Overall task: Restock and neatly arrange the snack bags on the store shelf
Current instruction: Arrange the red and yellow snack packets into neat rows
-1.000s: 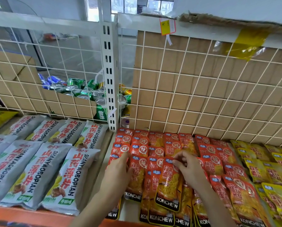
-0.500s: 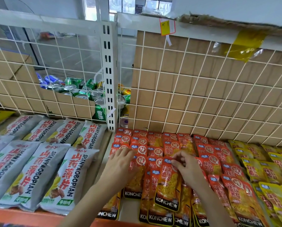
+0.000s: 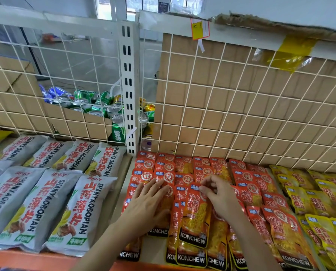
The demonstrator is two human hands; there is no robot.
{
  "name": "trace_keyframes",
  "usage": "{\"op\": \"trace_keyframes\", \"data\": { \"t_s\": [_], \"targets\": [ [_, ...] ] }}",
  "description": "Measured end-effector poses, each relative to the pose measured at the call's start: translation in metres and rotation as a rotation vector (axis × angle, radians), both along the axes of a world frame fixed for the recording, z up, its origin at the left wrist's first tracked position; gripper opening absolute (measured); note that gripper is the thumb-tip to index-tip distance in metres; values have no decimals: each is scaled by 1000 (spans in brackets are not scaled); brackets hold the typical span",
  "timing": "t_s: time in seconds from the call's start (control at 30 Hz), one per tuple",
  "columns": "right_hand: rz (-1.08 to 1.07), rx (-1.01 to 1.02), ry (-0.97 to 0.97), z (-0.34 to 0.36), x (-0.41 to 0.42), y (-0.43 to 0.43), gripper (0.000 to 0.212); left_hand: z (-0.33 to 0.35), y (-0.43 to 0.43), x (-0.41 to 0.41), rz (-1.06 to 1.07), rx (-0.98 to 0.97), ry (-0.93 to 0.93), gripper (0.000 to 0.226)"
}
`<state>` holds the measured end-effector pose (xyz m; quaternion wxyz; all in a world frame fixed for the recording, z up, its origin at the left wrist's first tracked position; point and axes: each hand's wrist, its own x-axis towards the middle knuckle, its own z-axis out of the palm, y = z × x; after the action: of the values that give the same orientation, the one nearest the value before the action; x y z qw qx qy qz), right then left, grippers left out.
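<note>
Red-orange KONCHEW snack bags point(image 3: 247, 178) lie in overlapping rows across the middle of the shelf point(image 3: 149, 253). My left hand point(image 3: 147, 204) lies flat, fingers straight, pressing on the left column of these bags. My right hand point(image 3: 220, 194) pinches the top edge of one red-orange bag point(image 3: 195, 220) that lies on top of the middle column. Yellow KONCHEW bags point(image 3: 319, 196) fill the right part of the shelf.
Grey SHANYAOBOPIAN bags point(image 3: 46, 196) lie in rows on the left shelf section. A white wire grid point(image 3: 241, 114) backs the shelf, with cardboard behind it. Drink cans point(image 3: 97, 106) sit in a box beyond the grid. A white upright post point(image 3: 129, 85) divides the sections.
My left hand slid right and up over the left column of bags and flattened. My right hand stayed pinching the top of the middle bag.
</note>
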<state>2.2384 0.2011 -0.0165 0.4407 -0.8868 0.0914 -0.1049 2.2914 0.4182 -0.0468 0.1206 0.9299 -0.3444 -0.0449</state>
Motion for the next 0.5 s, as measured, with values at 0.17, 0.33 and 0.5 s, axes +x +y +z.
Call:
{"op": "trace_keyframes", "data": {
  "t_s": [0.17,0.33,0.5],
  "targets": [
    [38,23,-8,7,4,13,18,2,11,6,127,-107,-26,97],
    [143,7,55,10,13,45,19,0,31,8,258,-191,-45,86],
    [200,-96,122,2,22,73,24,-8,33,3,248,-197,-20,86]
  ]
}}
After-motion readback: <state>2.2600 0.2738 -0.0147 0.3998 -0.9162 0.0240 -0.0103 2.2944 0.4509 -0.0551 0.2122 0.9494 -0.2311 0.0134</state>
